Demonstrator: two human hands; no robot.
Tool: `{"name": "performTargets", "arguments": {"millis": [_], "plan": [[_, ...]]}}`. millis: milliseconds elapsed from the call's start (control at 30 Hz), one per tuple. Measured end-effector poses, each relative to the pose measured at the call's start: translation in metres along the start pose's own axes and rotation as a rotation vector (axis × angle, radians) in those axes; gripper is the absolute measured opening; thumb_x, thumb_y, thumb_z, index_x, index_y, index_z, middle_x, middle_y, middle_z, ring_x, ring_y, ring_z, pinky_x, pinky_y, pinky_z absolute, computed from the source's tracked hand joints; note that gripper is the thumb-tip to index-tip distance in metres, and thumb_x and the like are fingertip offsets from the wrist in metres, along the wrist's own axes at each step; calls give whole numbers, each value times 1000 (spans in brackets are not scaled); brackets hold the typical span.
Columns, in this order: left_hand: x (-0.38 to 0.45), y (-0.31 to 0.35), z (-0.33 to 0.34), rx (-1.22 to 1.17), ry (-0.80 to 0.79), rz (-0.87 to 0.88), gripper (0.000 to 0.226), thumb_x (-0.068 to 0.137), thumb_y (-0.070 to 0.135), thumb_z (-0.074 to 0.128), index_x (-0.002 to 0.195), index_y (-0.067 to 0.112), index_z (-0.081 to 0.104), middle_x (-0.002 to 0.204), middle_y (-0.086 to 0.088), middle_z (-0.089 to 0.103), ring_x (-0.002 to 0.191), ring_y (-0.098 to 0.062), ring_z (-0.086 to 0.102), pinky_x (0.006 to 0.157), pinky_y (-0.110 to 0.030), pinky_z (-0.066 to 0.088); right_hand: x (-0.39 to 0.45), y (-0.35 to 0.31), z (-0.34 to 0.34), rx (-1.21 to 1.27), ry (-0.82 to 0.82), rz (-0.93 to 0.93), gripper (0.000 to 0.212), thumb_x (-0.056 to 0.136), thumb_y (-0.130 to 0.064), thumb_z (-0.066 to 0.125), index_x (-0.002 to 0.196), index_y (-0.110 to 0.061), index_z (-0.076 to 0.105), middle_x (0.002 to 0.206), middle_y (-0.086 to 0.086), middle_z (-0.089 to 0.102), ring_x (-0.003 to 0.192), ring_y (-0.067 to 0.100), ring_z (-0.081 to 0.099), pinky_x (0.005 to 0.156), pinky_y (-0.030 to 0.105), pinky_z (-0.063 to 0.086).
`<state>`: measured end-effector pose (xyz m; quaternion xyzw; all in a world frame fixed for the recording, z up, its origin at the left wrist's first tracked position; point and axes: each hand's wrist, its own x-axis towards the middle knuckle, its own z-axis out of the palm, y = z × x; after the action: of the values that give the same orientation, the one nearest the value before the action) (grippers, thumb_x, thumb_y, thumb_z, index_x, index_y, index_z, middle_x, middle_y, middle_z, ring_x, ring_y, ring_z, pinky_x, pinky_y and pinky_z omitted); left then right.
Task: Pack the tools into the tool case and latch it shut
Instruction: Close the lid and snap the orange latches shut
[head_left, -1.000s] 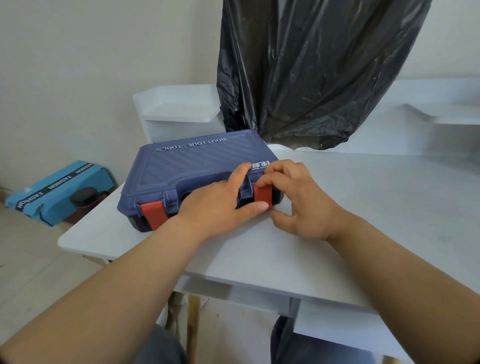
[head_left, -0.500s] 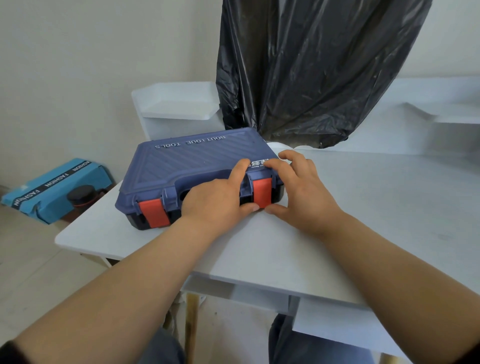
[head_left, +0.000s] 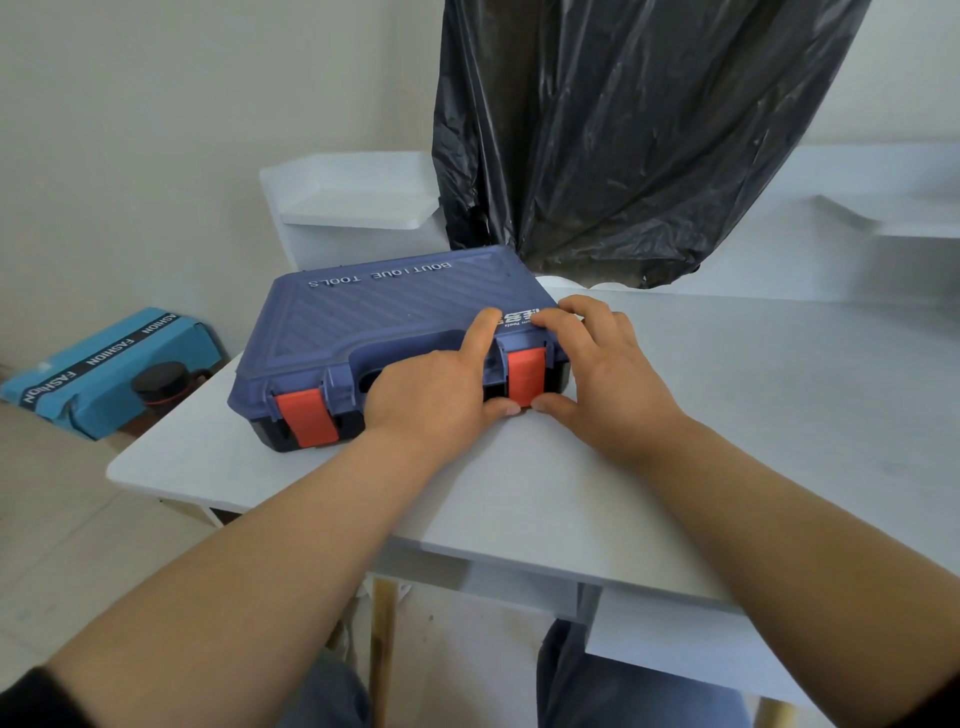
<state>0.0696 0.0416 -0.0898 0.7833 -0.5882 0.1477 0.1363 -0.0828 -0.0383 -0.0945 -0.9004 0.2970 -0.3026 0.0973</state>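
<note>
A blue tool case (head_left: 384, 317) with its lid down lies on the left part of the white table (head_left: 727, 395). Two orange-red latches are on its front: the left latch (head_left: 305, 418) hangs down flat, and the right latch (head_left: 525, 375) sits between my hands. My left hand (head_left: 436, 400) rests over the handle area, index finger on the lid, thumb at the right latch's lower end. My right hand (head_left: 597, 374) has its fingers on the lid's corner and its thumb under the same latch. No tools are visible outside the case.
A black plastic bag (head_left: 623, 130) hangs behind the case. White shelves (head_left: 358, 208) stand at the back left and right. On the floor at left lie a blue box marked FASHION (head_left: 109, 358) and a dark jar (head_left: 161, 384). The table's front edge is near my forearms.
My right hand has lifted its fingers off the right latch onto the lid, uncovering the latch. Both thumbs now meet at its lower end. The case has stayed in place.
</note>
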Motion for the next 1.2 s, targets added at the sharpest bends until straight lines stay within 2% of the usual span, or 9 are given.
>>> {"name": "performTargets", "arguments": {"millis": [167, 400, 467, 533, 700, 833, 1000, 1100, 1200], "plan": [[0, 1, 2, 37, 35, -1, 84, 72, 68, 48, 134, 33, 2, 75, -7, 66, 52, -21, 41, 37, -25, 21, 1, -1, 2, -19, 21, -1, 73, 67, -17, 75, 130, -18, 39, 137, 13, 36, 118, 34, 36, 96, 44, 40], [0, 2, 0, 44, 18, 2, 85, 72, 68, 47, 133, 32, -1, 70, -5, 62, 48, -18, 39, 38, -24, 20, 1, 0, 3, 14, 33, 12, 74, 64, -18, 76, 129, -20, 40, 135, 12, 37, 116, 33, 37, 96, 44, 41], [-1, 1, 0, 36, 10, 19, 88, 71, 68, 48, 132, 32, -3, 68, -3, 59, 50, -20, 45, 38, -25, 21, 0, 0, 3, 35, 30, 24, 76, 63, -22, 77, 129, -21, 40, 135, 10, 37, 115, 32, 37, 95, 42, 41], [-2, -1, 0, 38, 9, 48, 87, 74, 64, 51, 134, 30, -1, 73, -6, 64, 56, -26, 53, 38, -26, 21, 0, 0, 3, 58, 24, 43, 78, 62, -27, 77, 129, -22, 38, 137, 9, 35, 116, 31, 38, 94, 39, 39], [-5, -2, 1, 88, 63, 61, 79, 80, 54, 49, 138, 26, 3, 70, -9, 65, 47, -24, 43, 38, -26, 20, 0, 0, 0, 78, 18, 59, 82, 59, -31, 79, 130, -22, 38, 141, 11, 32, 119, 33, 37, 98, 39, 35], [-9, 3, 0, 84, 87, 120, 78, 81, 54, 49, 140, 24, 7, 74, -6, 66, 52, -26, 53, 40, -27, 20, 0, -1, -3, 73, 5, 64, 84, 59, -28, 79, 131, -23, 37, 144, 10, 29, 123, 34, 35, 100, 40, 34], [-11, 12, -1, 89, 145, 215, 77, 81, 56, 48, 141, 23, 13, 81, -3, 68, 60, -25, 61, 39, -27, 12, -3, 0, -14, 32, 31, 46, 82, 56, -28, 80, 128, -25, 41, 145, 10, 29, 125, 32, 33, 99, 43, 36], [-7, 20, 2, 74, 169, 259, 77, 81, 57, 47, 141, 24, 11, 83, -2, 68, 62, -24, 62, 42, -28, 20, -5, 2, -22, 19, 48, 44, 77, 55, -30, 80, 124, -24, 46, 142, 9, 34, 123, 31, 35, 100, 45, 37], [-3, 30, 3, 12, 175, 286, 78, 79, 55, 51, 141, 23, 15, 80, -4, 68, 61, -27, 62, 45, -30, 28, -7, 7, -29, -25, 42, 62, 71, 54, -32, 78, 120, -28, 50, 137, 3, 41, 125, 28, 34, 99, 43, 30]]}}
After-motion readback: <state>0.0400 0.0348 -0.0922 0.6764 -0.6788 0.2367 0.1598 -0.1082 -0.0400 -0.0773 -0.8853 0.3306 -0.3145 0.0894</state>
